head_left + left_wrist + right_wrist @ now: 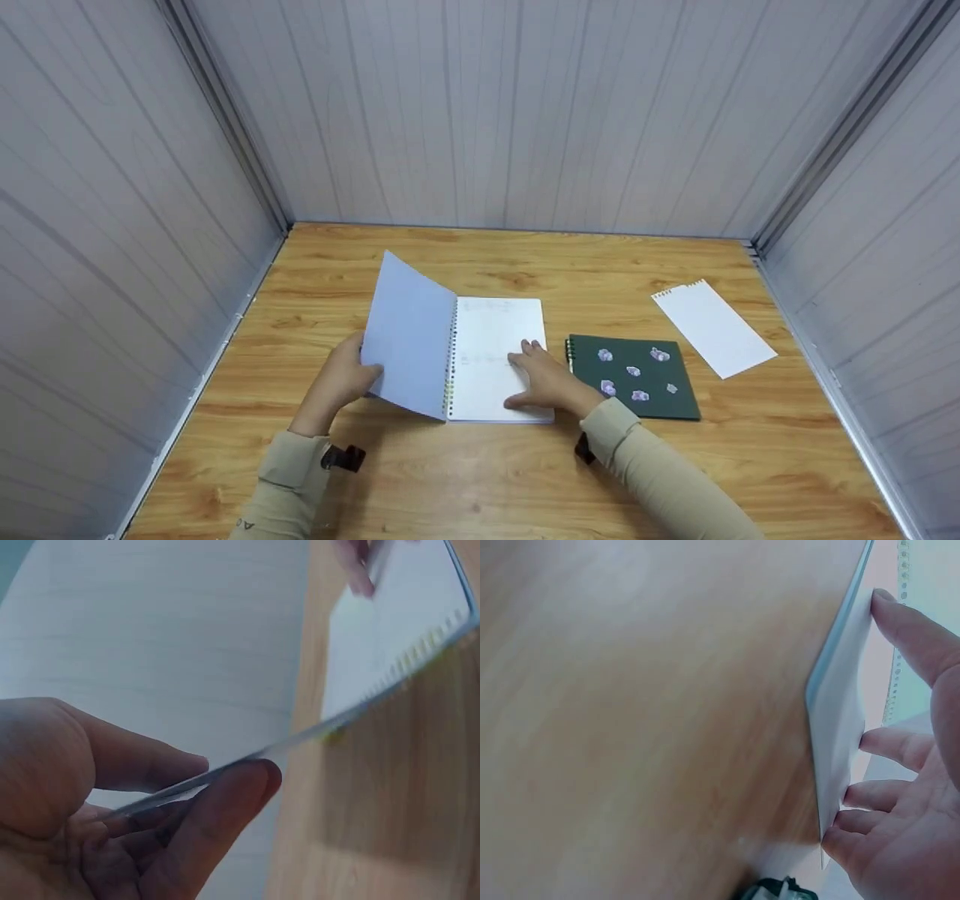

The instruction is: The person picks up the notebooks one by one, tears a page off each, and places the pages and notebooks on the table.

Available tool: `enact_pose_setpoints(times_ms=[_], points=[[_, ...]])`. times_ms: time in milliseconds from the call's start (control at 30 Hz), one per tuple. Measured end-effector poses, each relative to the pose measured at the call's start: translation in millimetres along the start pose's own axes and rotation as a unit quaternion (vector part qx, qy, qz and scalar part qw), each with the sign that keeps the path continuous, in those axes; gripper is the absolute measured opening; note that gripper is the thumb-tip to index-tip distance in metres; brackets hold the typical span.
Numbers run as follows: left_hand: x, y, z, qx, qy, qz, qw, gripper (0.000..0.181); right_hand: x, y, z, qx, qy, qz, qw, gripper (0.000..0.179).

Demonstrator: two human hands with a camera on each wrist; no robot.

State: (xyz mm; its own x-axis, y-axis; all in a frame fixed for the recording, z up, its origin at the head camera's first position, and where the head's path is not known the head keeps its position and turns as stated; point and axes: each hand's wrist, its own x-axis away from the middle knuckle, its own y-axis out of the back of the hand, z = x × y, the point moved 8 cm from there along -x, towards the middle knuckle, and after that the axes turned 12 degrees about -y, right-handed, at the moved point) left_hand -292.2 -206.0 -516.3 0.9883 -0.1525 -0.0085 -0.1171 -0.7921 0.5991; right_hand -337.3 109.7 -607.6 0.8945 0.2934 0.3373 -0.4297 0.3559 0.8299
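A spiral notebook (491,337) lies open on the wooden table, its white page showing on the right. Its pale blue-grey cover (412,337) stands tilted up on the left of the ring binding. My left hand (343,379) pinches the cover's outer edge between thumb and fingers; in the left wrist view the cover (277,746) appears edge-on between them. My right hand (546,379) rests on the white page with fingers spread, and the right wrist view has its fingertips (885,600) touching the paper.
Right of the notebook lies a dark green spiral notebook (630,375) with purple flower stickers. Beyond it is a loose white sheet (716,330) with a torn, perforated edge. Pale panel walls (510,112) enclose the wooden table (480,480) at the back and sides.
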Motion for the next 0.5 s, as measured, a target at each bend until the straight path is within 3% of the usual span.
enact_pose_setpoints(times_ms=[267,500], points=[[3.8,0.1,60.0,0.001,0.094,0.012,0.9955,0.076,2.0,-1,-1,-0.004,-0.007,0.000,1.0000,0.096],[8.5,-7.3,88.3,-0.022,0.121,0.045,0.9915,0.070,7.7,-5,2,-0.008,0.004,-0.002,1.0000,0.095]])
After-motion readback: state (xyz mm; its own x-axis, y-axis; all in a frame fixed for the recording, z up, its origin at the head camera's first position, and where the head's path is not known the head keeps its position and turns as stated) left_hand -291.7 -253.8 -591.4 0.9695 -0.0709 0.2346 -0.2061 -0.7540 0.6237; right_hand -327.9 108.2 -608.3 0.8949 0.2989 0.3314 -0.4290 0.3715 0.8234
